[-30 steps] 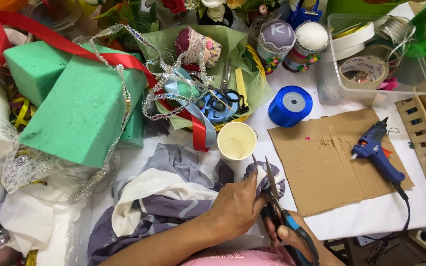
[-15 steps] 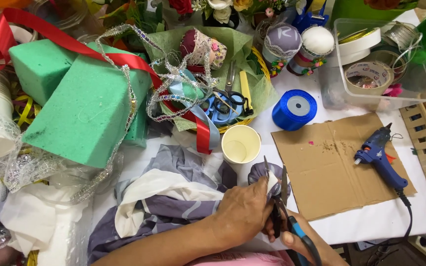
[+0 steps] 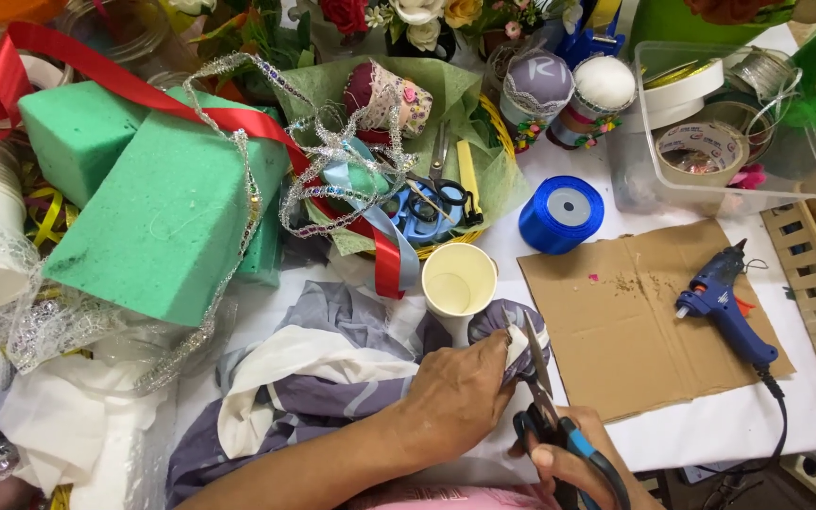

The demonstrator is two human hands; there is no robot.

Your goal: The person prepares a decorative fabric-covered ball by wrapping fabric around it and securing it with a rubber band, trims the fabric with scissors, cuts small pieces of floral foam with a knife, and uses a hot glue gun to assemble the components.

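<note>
My left hand (image 3: 455, 397) grips a bunched fold of purple, grey and white cloth (image 3: 332, 378) near the table's front edge. My right hand (image 3: 573, 467) holds scissors (image 3: 545, 397) with black and blue handles; the blades point up and away, set against the cloth fold (image 3: 519, 326) just right of my left fingers. A white paper cup (image 3: 459, 280) stands upright directly behind the cloth.
Green foam blocks (image 3: 167, 212) draped with red ribbon lie at the left. A basket (image 3: 484, 203) holds scissors, ribbons and trim. A blue ribbon roll (image 3: 561, 213), a cardboard sheet (image 3: 630, 316), a blue glue gun (image 3: 724, 307) and a clear tub of tape rolls (image 3: 724, 123) sit to the right.
Both hands and the scissors have stayed at the cloth fold, shifting slightly. The scissor blades now look closer together along the fabric's edge.
</note>
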